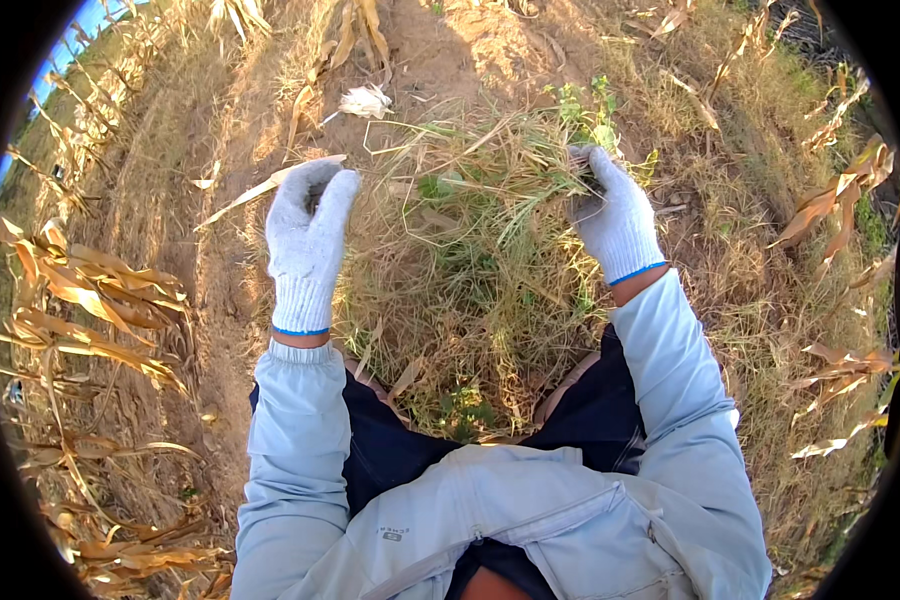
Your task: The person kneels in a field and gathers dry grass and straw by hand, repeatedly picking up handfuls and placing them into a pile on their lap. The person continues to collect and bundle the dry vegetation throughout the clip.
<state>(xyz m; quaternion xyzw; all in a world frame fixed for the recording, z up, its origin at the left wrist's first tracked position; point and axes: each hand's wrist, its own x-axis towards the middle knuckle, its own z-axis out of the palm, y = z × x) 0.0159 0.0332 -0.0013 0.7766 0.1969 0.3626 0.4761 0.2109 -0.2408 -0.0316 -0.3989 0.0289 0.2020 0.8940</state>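
Note:
My left hand [311,225], in a white knit glove with a blue cuff edge, is raised with thumb and fingers curved apart; nothing shows between them. A dry corn leaf [259,191] lies behind its fingertips. On the other side, my right hand [611,210], gloved the same way, closes on one end of a loose bundle of pulled grass [495,165], partly green and partly straw-coloured. The bundle reaches left from it towards the left hand without touching it. Below the bundle, a mat of grass and weeds [480,300] covers the ground between my legs.
Dry corn stalks [97,292] stand on the left, and more withered corn leaves [840,195] hang on the right. A pale corn husk [365,101] lies on bare soil [427,45] ahead. A leafy green weed [589,112] grows just beyond the right hand.

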